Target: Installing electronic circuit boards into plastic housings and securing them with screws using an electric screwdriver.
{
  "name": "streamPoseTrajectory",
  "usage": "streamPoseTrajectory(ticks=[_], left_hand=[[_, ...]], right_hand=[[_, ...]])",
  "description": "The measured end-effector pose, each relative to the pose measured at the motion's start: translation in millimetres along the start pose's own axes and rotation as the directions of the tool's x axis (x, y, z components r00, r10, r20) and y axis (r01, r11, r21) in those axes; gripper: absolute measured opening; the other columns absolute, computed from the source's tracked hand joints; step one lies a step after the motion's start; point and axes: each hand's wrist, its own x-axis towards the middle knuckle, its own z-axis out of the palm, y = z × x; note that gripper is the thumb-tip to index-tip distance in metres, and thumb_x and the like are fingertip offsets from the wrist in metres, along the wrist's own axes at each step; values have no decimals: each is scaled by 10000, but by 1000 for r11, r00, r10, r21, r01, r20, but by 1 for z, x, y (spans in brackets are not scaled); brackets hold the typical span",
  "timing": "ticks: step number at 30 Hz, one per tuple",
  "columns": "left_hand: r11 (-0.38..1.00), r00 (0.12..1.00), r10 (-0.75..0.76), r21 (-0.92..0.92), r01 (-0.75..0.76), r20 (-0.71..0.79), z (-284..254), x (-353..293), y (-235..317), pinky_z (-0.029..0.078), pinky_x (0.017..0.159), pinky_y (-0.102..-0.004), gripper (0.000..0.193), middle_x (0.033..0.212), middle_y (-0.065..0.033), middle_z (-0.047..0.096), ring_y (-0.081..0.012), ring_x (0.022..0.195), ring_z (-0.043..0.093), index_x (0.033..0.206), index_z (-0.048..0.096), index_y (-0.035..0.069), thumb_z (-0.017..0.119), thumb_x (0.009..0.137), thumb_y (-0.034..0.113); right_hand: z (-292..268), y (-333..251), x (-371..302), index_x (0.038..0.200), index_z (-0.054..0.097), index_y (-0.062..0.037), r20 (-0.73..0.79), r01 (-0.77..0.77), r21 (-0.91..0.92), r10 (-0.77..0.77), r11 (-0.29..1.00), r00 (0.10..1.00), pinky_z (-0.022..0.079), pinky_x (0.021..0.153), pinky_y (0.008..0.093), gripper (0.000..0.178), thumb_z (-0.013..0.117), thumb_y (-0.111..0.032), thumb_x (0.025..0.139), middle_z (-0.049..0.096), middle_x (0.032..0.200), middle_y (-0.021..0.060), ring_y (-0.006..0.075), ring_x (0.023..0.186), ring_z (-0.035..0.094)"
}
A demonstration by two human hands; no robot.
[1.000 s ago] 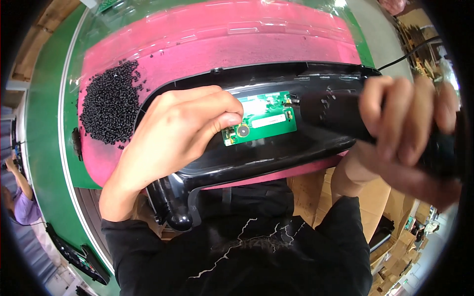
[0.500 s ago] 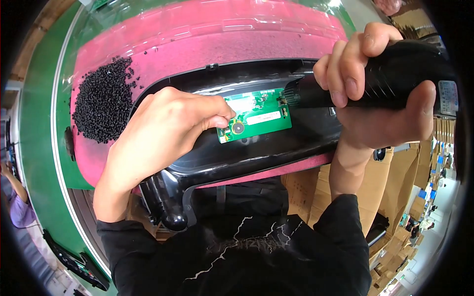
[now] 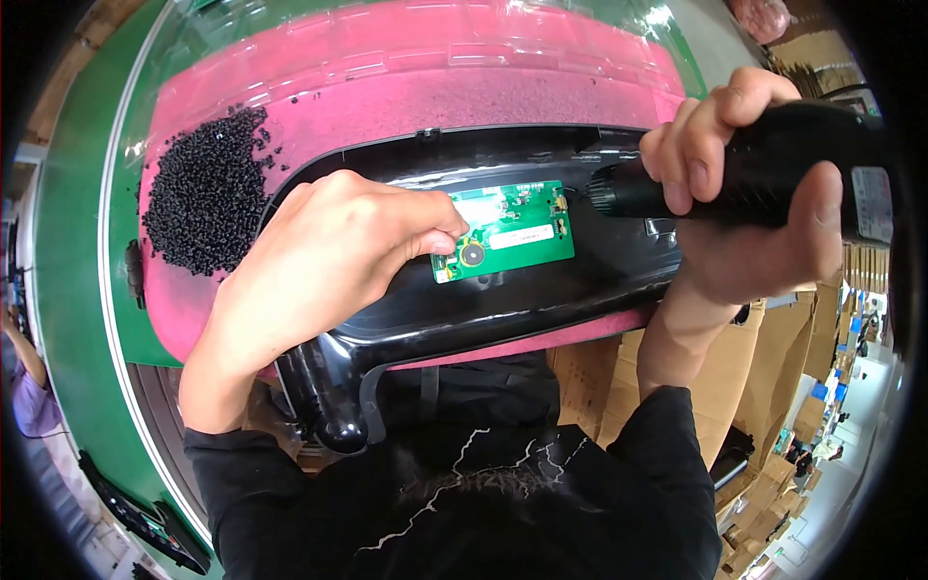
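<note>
A green circuit board (image 3: 527, 253) with a round component and a white label lies inside a glossy black plastic housing (image 3: 406, 314). At the board's left end my left hand (image 3: 329, 237) is closed, thumb and fingertips pinched on its edge; whether a small part is also between them is hidden. My right hand (image 3: 735, 184) wraps round a black electric screwdriver (image 3: 773, 150), its ribbed nose pointing left. That nose stands just off the board's right end, apart from it. The tip is too dark to make out.
A heap of small black screws (image 3: 208, 193) lies on the pink mat (image 3: 464, 92) at the left. Clear plastic trays (image 3: 387, 58) run along the far side. Cardboard boxes (image 3: 706, 372) stand at the near right. Another person's purple sleeve (image 3: 37, 396) shows at the far left.
The screwdriver has moved right and slightly nearer, so its nose has come away from the board's right end. My left hand keeps its pinch at the board's left edge.
</note>
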Motion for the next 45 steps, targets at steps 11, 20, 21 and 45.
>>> streamPoseTrajectory(ticks=[11, 20, 21, 45], left_hand=[[1000, 1000, 16, 0, -16, -14, 2, -6, -3, 576, 654, -351, 123, 908, -129, 733, -298, 777, 720, 952, 679, -10, 676, 861, 74], [999, 999, 53, 4, -53, -1, 0, 1, -1, 576, 659, -352, 133, 908, -124, 732, -305, 786, 718, 956, 678, -10, 673, 865, 87], [999, 999, 37, 14, -37, -5, 0, -2, 0, 577, 665, -352, 138, 911, -124, 733, -308, 791, 717, 958, 679, -10, 672, 866, 93], [994, 1000, 20, 105, -17, -24, -2, -9, -2, 576, 655, -352, 112, 890, -110, 736, -301, 788, 720, 915, 673, 7, 692, 835, 82]], right_hand=[[3, 5, -1, 1026, 523, -18, 76, 32, 104, -40, 994, 996, 369, 564, 303, 639, 537, -629, 839, 486, 631, 15, 122, 502, 437], [2, 7, -3, 1024, 508, -41, 137, 122, 116, -138, 986, 981, 377, 548, 300, 684, 551, -685, 797, 482, 632, 5, 117, 494, 441], [4, 11, -3, 1024, 506, -43, 154, 127, 124, -145, 984, 977, 380, 547, 300, 689, 552, -690, 792, 483, 632, 5, 117, 493, 443], [14, 16, 5, 980, 484, -59, 238, -4, 159, -35, 987, 971, 355, 528, 273, 650, 602, -673, 802, 481, 626, -14, 98, 491, 428]])
